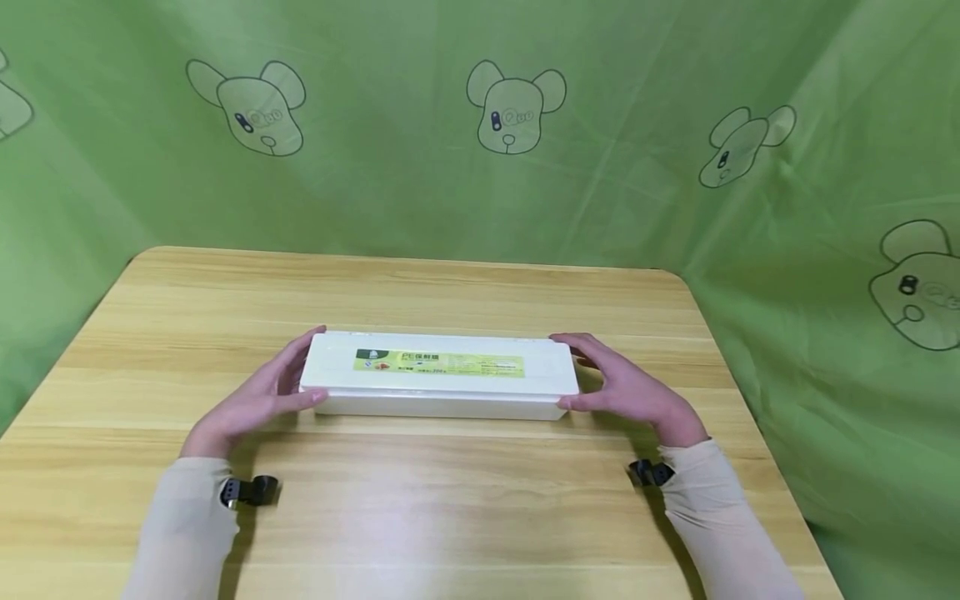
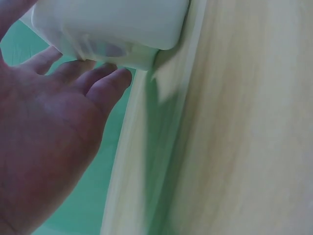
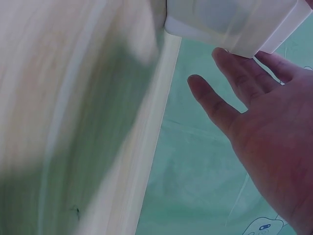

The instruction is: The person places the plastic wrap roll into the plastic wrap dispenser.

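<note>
A long white cling film box (image 1: 450, 407) with a yellow-green label (image 1: 438, 363) on its lid sits crosswise near the middle of the wooden table. At its left end, my left hand (image 1: 258, 398) holds it with the thumb on the front edge and fingers around the back corner. My right hand (image 1: 637, 392) grips the opposite end the same way. In the left wrist view, several fingertips touch the end of the box (image 2: 107, 22). The right wrist view has fingers against the box (image 3: 220, 22) too, one finger standing apart from it.
The wooden table (image 1: 450, 500) has rounded far corners. Green fabric (image 1: 390, 192) printed with cartoon animal heads hangs behind it and along both sides. A small black wrist camera (image 1: 251, 490) is strapped to the left sleeve, and another camera (image 1: 651, 472) to the right.
</note>
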The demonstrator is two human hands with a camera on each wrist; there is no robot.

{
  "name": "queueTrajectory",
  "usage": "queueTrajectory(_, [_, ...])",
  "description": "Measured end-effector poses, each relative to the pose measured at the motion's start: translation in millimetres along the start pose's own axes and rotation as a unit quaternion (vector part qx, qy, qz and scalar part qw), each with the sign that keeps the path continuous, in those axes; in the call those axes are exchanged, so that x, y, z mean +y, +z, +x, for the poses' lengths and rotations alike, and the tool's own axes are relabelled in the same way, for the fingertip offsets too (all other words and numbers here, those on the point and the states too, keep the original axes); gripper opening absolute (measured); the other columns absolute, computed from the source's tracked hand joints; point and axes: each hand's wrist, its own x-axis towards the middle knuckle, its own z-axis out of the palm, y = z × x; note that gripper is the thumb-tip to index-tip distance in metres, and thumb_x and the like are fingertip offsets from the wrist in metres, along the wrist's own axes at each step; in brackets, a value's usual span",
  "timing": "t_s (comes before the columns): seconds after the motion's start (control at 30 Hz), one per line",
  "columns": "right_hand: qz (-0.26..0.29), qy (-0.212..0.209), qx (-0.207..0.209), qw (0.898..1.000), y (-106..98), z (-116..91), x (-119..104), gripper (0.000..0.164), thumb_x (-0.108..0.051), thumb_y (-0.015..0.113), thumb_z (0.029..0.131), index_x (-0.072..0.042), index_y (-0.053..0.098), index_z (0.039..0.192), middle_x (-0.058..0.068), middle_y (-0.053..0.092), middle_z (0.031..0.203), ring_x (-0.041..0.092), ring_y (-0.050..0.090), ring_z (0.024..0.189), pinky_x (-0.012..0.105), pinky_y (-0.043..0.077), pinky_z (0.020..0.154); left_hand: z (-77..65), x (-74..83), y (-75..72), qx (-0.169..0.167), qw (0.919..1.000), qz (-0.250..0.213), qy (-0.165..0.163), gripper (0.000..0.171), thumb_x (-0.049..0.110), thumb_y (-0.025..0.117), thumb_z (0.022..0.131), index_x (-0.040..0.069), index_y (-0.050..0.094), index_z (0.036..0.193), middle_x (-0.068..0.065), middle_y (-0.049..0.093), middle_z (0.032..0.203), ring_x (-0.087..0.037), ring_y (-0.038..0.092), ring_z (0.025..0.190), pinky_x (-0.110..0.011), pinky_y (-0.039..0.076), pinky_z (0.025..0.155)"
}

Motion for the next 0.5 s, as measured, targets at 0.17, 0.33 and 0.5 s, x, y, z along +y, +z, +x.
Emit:
queueTrajectory(0.17, [0.007, -0.004, 0.001, 1.000, -1.7, -1.7, -0.7, 0.088, -0.025, 0.083, 0.081, -0.011, 0.033, 0.152, 0.012, 0.036, 0.149, 0.035, 0.033, 0.137, 0.059, 0.026, 0.111, -0.2, -0.2, -0.3, 0.005, 1.0000, 0.004, 0.004, 0.090, 0.012, 0.070, 0.091, 0.018, 0.011, 0.159, -0.012, 0.013, 0.162, -0.031, 0.012, 0.146, -0.019, 0.022, 0.112])
queueTrajectory(0.33, [0.008, -0.014, 0.013, 1.000, -6.5, -6.3, 1.3, 0.087, -0.021, 0.083, 0.081, -0.007, 0.033, 0.151, 0.013, 0.035, 0.150, 0.034, 0.031, 0.138, 0.059, 0.027, 0.111, -4.2, 1.3, -5.4, 0.012, 0.9999, 0.004, -0.006, 0.089, 0.012, 0.070, 0.092, 0.020, 0.012, 0.159, -0.011, 0.010, 0.163, -0.031, 0.012, 0.146, -0.034, 0.019, 0.115])
queueTrajectory(0.5, [0.011, -0.016, 0.022, 1.000, -12.4, -14.0, 4.0, 0.081, -0.017, 0.080, 0.084, -0.007, 0.035, 0.151, 0.012, 0.035, 0.151, 0.034, 0.030, 0.139, 0.058, 0.028, 0.111, -12.5, 3.2, -15.7, 0.024, 0.9993, 0.021, -0.018, 0.085, 0.016, 0.067, 0.095, 0.024, 0.012, 0.159, -0.011, 0.008, 0.163, -0.039, 0.014, 0.145, -0.047, 0.021, 0.113])
